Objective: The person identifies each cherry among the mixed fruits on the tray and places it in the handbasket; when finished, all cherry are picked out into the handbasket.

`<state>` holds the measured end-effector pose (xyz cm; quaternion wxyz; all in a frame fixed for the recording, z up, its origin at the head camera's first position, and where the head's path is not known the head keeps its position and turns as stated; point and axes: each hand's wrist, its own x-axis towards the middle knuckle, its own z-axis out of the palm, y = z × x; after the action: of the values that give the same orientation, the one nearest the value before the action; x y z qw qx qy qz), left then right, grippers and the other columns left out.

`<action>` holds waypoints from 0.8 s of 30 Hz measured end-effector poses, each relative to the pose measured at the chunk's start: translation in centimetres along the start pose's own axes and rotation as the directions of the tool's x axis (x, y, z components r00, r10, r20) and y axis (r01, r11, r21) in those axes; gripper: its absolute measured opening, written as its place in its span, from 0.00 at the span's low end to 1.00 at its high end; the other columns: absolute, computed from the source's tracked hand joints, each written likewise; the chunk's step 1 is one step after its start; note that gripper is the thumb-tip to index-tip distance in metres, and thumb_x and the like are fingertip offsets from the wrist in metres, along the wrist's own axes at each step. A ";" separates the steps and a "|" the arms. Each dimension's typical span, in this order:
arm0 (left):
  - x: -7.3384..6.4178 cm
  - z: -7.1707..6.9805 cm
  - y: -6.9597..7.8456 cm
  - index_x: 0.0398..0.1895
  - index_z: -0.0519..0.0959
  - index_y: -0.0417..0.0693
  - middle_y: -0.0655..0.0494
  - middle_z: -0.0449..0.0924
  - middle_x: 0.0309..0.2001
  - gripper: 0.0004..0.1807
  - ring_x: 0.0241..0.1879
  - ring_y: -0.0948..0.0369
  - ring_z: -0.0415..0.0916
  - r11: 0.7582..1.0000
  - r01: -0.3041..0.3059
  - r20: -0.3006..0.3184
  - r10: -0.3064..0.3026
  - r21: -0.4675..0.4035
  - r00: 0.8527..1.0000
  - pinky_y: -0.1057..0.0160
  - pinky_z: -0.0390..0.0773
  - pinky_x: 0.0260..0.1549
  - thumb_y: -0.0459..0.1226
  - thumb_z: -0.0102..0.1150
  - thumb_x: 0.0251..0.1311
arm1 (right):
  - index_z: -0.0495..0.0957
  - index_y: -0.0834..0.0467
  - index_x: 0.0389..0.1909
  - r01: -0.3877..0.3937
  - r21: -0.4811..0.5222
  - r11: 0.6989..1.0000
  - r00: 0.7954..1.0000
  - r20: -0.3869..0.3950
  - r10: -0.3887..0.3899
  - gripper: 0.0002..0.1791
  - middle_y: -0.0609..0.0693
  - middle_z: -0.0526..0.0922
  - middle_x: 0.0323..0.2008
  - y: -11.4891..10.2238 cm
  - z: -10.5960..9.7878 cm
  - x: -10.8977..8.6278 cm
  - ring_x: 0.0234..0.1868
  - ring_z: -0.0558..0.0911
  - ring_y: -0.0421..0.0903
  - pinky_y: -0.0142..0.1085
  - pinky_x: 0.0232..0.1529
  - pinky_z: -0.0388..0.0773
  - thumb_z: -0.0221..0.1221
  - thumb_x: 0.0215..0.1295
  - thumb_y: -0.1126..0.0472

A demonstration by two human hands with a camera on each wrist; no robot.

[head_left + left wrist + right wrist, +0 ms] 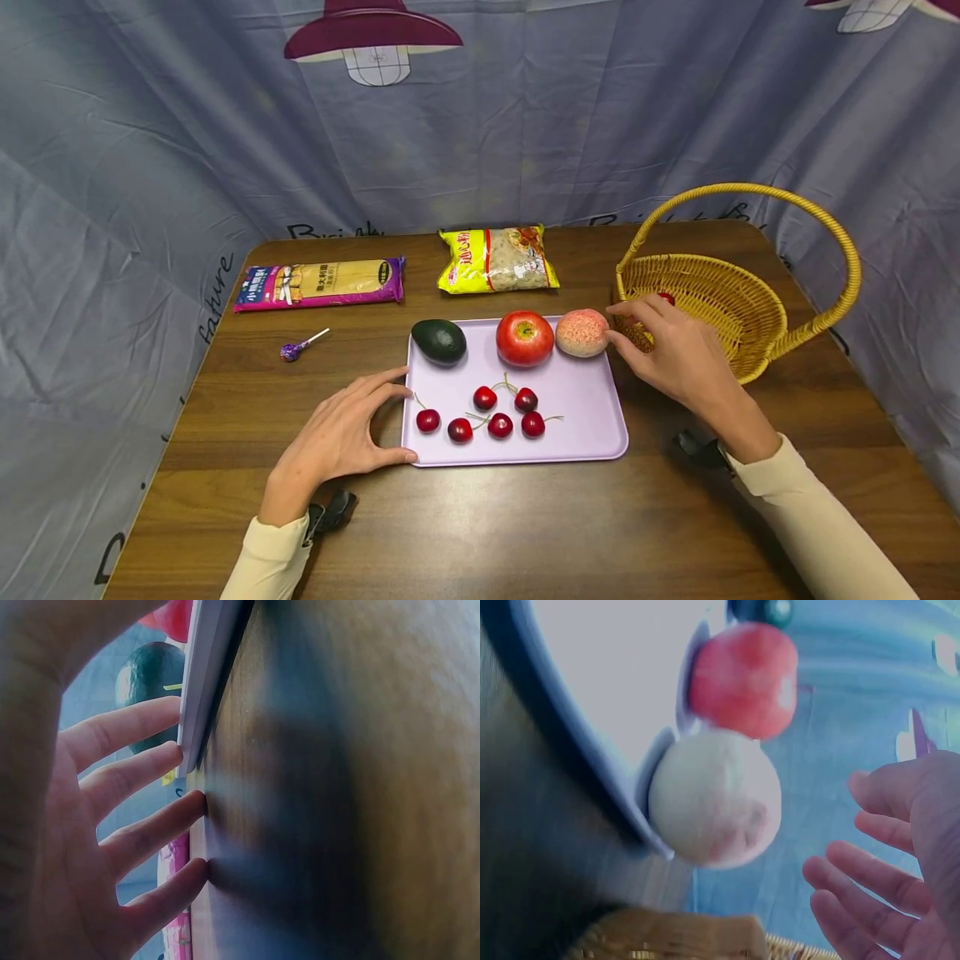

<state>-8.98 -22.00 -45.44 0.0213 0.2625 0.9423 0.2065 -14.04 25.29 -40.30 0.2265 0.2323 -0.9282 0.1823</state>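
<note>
A pale lilac tray point(450, 454) holds an avocado point(439, 342), a red apple point(525, 338), a peach point(582, 333) and several dark red cherries point(500, 426) with stems. My left hand point(341, 433) is spread at the tray's left edge, thumb and fingertips right at the rim; in the left wrist view two fingertips meet the tray's side. Beside the peach, at the tray's back right corner, is my right hand point(678, 354), thumb and fingers apart with nothing between them. The right wrist view shows a gap between that hand and the peach point(715, 799).
A yellow wicker basket point(742, 292) with a tall handle stands on the right, a red fruit point(666, 297) partly visible inside. Behind the tray lies a yellow pasta bag point(498, 260). Further left are a long purple pasta packet point(322, 283) and a lollipop point(292, 351). Curtains point(495, 125) surround the table.
</note>
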 end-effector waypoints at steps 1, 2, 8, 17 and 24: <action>0.0 0.0 0.0 0.66 0.81 0.60 0.61 0.66 0.81 0.46 0.74 0.51 0.71 1.000 0.000 0.000 0.000 0.001 1.000 0.35 0.79 0.61 0.73 0.77 0.46 | 0.87 0.56 0.52 0.012 0.006 1.000 1.000 0.005 -0.012 0.21 0.55 0.88 0.42 -0.4 0.1 -0.1 0.26 0.80 0.49 0.44 0.23 0.78 0.79 0.59 0.59; 0.0 0.0 0.0 0.66 0.81 0.60 0.61 0.66 0.81 0.47 0.74 0.51 0.71 1.000 0.000 0.001 0.000 0.002 1.000 0.35 0.79 0.61 0.73 0.77 0.46 | 0.87 0.56 0.52 0.021 0.011 1.000 1.000 0.011 -0.021 0.21 0.54 0.88 0.42 -0.8 0.1 -0.2 0.24 0.78 0.48 0.43 0.22 0.77 0.79 0.58 0.58; 0.1 0.0 0.0 0.66 0.81 0.60 0.61 0.66 0.81 0.47 0.75 0.51 0.70 1.000 0.000 0.003 0.000 0.002 1.000 0.36 0.78 0.63 0.73 0.77 0.46 | 0.87 0.57 0.48 0.087 0.032 0.996 0.995 0.039 -0.088 0.21 0.53 0.87 0.39 -2.8 0.9 -0.9 0.25 0.76 0.43 0.38 0.21 0.77 0.80 0.55 0.57; -0.1 0.1 -0.1 0.65 0.81 0.60 0.61 0.67 0.80 0.46 0.74 0.51 0.71 1.000 -0.009 -0.010 0.009 0.010 1.000 0.36 0.78 0.62 0.73 0.77 0.46 | 0.88 0.54 0.49 0.164 0.169 0.972 0.972 0.140 -0.188 0.21 0.49 0.89 0.44 -5.7 3.0 -2.2 0.31 0.84 0.44 0.38 0.30 0.85 0.81 0.55 0.55; 0.0 0.1 0.0 0.66 0.81 0.60 0.60 0.66 0.81 0.47 0.75 0.51 0.70 1.000 0.002 0.002 -0.002 0.002 1.000 0.35 0.77 0.64 0.72 0.77 0.46 | 0.88 0.52 0.48 0.189 0.263 0.946 0.948 0.202 -0.246 0.16 0.43 0.88 0.45 -7.3 4.2 -3.4 0.41 0.88 0.41 0.37 0.35 0.86 0.79 0.60 0.54</action>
<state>-8.95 -21.96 -45.49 0.0221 0.2617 0.9428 0.2051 -9.03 18.59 -43.77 0.1056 0.3792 -0.8877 0.2387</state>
